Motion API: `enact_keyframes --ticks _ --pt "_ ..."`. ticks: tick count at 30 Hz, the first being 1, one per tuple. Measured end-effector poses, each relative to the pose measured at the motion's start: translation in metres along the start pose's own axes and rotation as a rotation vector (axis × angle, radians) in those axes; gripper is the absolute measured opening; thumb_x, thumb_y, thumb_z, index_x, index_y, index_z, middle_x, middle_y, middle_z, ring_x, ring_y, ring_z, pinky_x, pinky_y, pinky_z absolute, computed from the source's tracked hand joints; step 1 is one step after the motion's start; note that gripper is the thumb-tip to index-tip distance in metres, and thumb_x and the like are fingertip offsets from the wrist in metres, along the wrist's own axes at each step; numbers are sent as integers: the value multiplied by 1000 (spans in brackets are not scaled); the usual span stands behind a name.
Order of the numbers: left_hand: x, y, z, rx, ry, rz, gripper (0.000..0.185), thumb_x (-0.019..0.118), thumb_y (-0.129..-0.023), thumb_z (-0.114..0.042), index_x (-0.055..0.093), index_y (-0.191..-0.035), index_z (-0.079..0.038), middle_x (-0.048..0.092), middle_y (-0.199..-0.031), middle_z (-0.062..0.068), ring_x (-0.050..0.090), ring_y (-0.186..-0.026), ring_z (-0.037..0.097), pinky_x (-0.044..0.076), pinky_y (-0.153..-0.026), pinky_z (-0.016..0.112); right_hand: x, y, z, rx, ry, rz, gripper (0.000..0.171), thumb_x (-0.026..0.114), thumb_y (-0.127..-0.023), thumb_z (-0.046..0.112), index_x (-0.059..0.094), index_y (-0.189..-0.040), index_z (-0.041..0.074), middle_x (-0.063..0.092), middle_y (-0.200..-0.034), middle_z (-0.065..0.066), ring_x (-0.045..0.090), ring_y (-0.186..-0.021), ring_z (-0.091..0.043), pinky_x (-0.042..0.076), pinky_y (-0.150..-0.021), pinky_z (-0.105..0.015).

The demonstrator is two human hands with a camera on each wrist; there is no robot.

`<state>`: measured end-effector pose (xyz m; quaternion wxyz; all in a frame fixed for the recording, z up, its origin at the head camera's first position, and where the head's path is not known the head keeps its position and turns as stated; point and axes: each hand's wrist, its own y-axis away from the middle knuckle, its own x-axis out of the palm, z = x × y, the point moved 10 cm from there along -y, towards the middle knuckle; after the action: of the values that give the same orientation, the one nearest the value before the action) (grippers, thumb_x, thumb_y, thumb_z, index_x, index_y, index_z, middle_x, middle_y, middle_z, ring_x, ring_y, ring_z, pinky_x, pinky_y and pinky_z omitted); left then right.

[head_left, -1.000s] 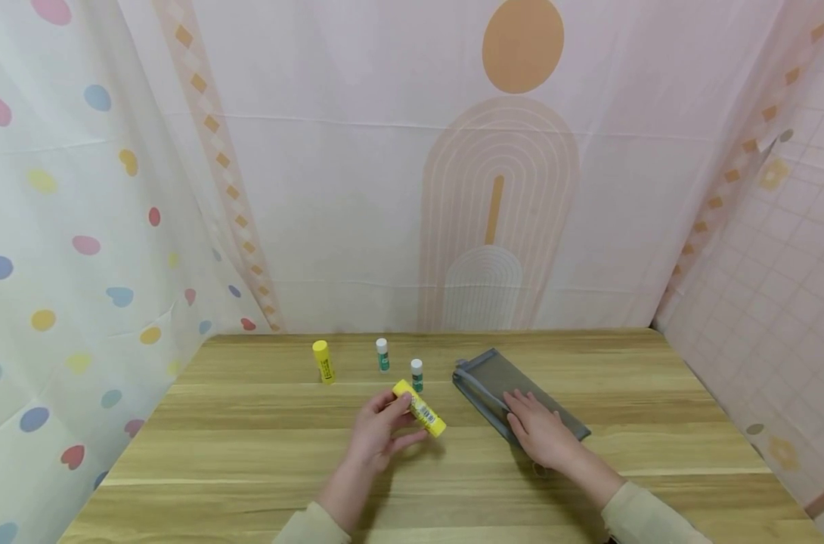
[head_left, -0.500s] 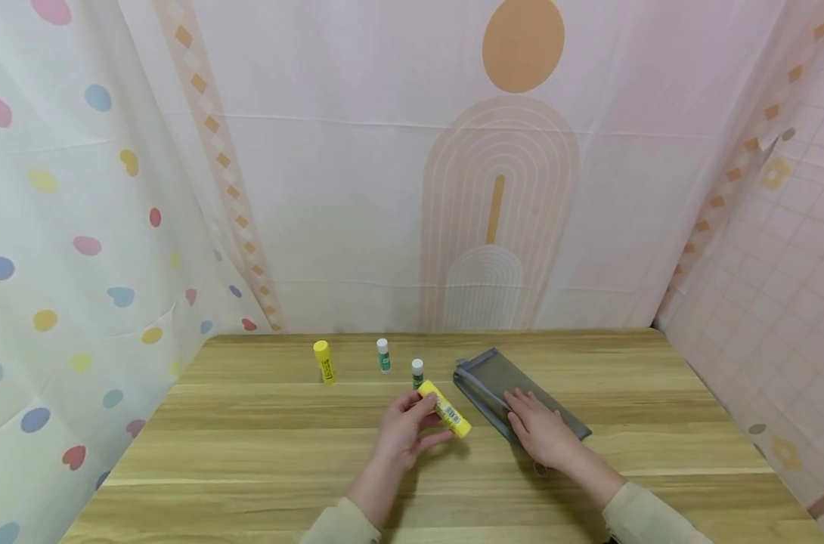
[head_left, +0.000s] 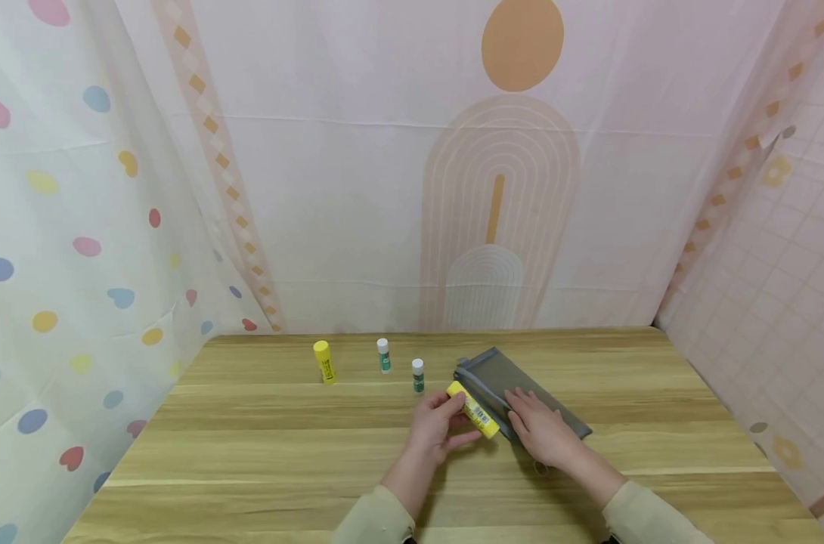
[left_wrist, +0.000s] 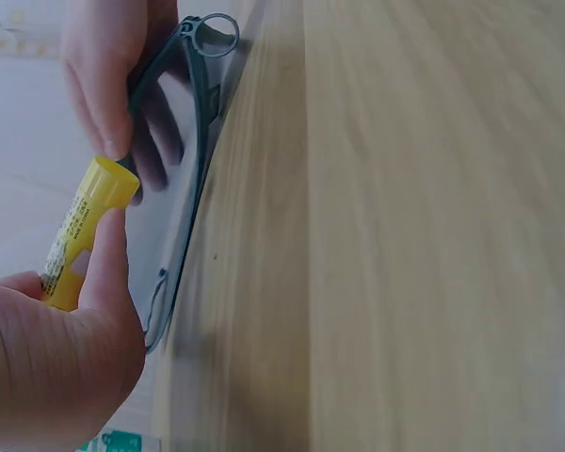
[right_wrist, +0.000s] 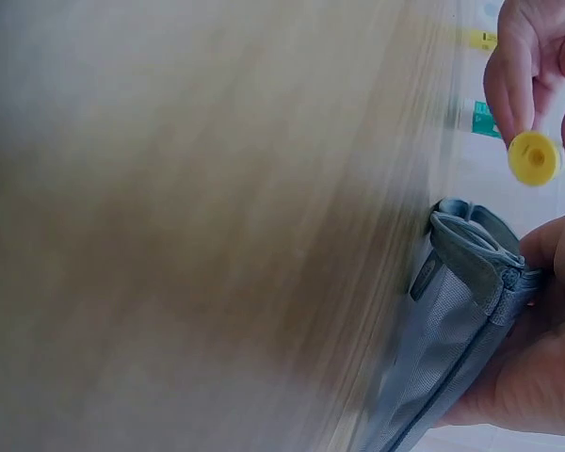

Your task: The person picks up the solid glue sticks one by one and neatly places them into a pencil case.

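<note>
A yellow glue stick (head_left: 473,409) slants between the thumb and fingers of my left hand (head_left: 437,428). In the head view it overlaps the near edge of a grey mesh zip pouch (head_left: 499,378). My right hand (head_left: 538,429) lies over the pouch, gripping its upper flap at the zip side. From the left wrist view, the pouch mouth gapes, and darker fingers (left_wrist: 153,155) show between its edges. One end of the glue stick (left_wrist: 89,212) is close to a right fingertip there. The right wrist view shows its round yellow end (right_wrist: 534,157) beyond the pouch mouth (right_wrist: 476,240).
Behind my left hand stand two small green glue sticks with white caps, a nearer one (head_left: 418,375) and a farther one (head_left: 383,355). Another yellow glue stick (head_left: 324,363) stands left of them. A patterned curtain (head_left: 344,227) hangs behind the wooden table (head_left: 249,453).
My left hand has carried the yellow glue stick rightward, from in front of the green glue stick to the pouch's near edge. The right hand and the pouch have stayed put.
</note>
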<state>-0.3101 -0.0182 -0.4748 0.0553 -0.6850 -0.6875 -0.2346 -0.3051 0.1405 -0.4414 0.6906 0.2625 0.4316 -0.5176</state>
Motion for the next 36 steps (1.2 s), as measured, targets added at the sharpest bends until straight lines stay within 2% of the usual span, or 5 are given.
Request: enact_keyframes --ticks 7,16,24,31,36 --pt "8 -7 8 -26 -9 -42 37 64 -97 -13 53 -125 9 63 -94 15 62 -80 23 61 -73 47 -1 -2 2 5 3 7 41 47 -105 13 49 -141 -4 42 -145 -30 34 -135 -52 27 -95 -82" --pt "11 -16 15 -55 -23 -95 35 64 -97 -11 55 -124 8 63 -91 16 63 -77 23 61 -71 46 -1 -2 2 0 -2 4 40 46 -105 13 48 -142 -5 42 -145 -31 34 -135 -52 27 -95 -82" --pt "12 -19 18 -63 -52 -108 28 64 -96 -10 59 -118 7 65 -84 15 64 -70 21 62 -69 45 -2 -2 3 9 -1 5 41 45 -106 13 48 -142 -5 42 -145 -30 35 -135 -51 29 -96 -80" --pt "14 -21 17 -58 -58 -126 34 63 -96 -8 54 -123 12 63 -85 15 62 -71 20 62 -68 41 -2 -2 3 10 -2 3 41 45 -106 14 48 -142 -4 43 -145 -30 35 -135 -51 29 -97 -80" --pt "16 -20 18 -60 -85 -136 33 63 -97 -8 53 -120 13 63 -87 17 64 -71 21 62 -66 39 -1 -2 2 13 -16 4 41 46 -105 13 48 -142 -5 42 -146 -30 34 -135 -51 28 -97 -80"
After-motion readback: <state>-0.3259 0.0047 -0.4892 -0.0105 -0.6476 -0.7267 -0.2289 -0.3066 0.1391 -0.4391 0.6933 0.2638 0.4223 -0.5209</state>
